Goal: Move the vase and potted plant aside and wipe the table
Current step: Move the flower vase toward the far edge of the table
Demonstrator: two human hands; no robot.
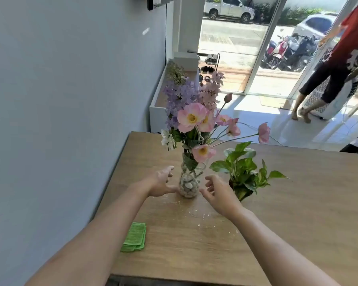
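Hiding behind right hand: plant pot.

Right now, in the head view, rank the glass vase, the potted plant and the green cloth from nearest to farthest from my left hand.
1. Glass vase: just right of the left hand, fingers open beside it.
2. Green cloth: below the hand, at the table's near left edge.
3. Potted plant: farthest, beyond the vase and the right hand.

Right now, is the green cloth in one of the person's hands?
No, the green cloth lies on the table, while both open hands flank the vase.
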